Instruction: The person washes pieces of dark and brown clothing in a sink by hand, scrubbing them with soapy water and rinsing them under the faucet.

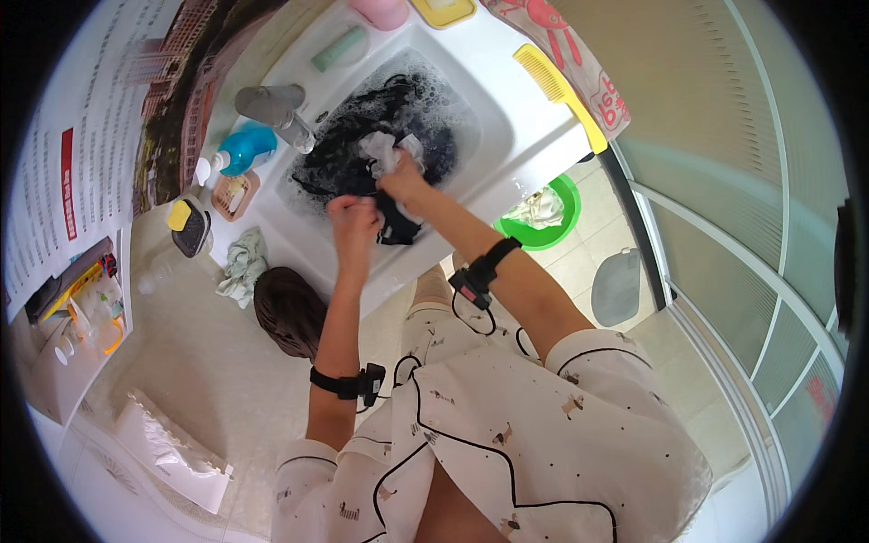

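A white sink basin holds sudsy water and a soaked dark cloth. Over its middle, my right hand grips a bunched, wet white cloth. Just to the left, my left hand is curled and somewhat blurred, beside a dark cloth part that lies against the near wall of the basin. Whether its fingers hold any cloth is not clear. Foam covers much of the water around the dark cloth, and the cloth's lower folds are hidden.
A faucet, a blue pump bottle and a soap dish stand on the left. A yellow comb lies on the right rim. A crumpled pale cloth lies lower left. A green basin with cloth sits on the floor.
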Tool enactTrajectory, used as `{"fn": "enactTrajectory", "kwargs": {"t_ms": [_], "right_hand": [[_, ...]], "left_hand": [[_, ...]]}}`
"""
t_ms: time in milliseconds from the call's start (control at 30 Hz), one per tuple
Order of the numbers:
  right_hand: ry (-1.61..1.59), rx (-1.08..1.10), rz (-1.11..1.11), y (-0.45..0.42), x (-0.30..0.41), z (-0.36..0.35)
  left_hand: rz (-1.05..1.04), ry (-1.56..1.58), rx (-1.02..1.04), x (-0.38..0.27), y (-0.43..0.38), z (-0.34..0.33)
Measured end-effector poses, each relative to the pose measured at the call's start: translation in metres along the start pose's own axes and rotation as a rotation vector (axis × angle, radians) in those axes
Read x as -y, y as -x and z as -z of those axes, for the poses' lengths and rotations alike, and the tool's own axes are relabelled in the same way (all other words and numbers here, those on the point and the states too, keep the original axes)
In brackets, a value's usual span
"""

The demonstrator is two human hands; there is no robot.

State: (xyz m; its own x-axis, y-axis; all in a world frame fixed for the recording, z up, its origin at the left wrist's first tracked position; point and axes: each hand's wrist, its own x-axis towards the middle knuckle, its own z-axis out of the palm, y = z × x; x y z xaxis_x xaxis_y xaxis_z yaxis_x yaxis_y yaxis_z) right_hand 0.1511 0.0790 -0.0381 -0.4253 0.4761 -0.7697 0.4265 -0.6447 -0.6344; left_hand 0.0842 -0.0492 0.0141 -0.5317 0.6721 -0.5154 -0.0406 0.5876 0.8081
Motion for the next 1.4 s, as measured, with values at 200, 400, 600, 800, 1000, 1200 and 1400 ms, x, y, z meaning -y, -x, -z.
{"fn": "enactTrajectory", "kwargs": {"t_ms": [200, 400, 600, 800, 1000, 1200, 1400], "right_hand": [[0.28, 0.265, 0.566, 0.101, 0.013, -0.047], [0.414, 0.05, 0.561, 0.108, 0.04, -0.05], [0.693, 0.021, 0.588, 0.052, 0.044, -0.008], [0.282, 0.487, 0.749, 0.056, 0.029, 0.002], [0.357, 0.268, 0.865, 0.104, 0.024, -0.029], [0.448, 0.239, 0.829, 0.119, 0.03, -0.026], [0.455, -0.147, 0.544, 0.051, 0.031, -0.011]], "left_hand": [[0.38, 1.021, -0.061, -0.01, -0.032, 0.057], [0.783, 1.429, -0.172, -0.027, -0.021, 0.045], [0.431, 0.958, -0.364, -0.032, -0.007, 0.039], [0.216, 0.811, -0.21, -0.058, -0.001, 0.023], [0.347, 0.964, -0.046, 0.002, -0.038, 0.069], [0.646, 1.673, 0.431, 0.017, -0.042, 0.042], [0.408, 1.02, -0.064, -0.004, -0.029, 0.007]]}}
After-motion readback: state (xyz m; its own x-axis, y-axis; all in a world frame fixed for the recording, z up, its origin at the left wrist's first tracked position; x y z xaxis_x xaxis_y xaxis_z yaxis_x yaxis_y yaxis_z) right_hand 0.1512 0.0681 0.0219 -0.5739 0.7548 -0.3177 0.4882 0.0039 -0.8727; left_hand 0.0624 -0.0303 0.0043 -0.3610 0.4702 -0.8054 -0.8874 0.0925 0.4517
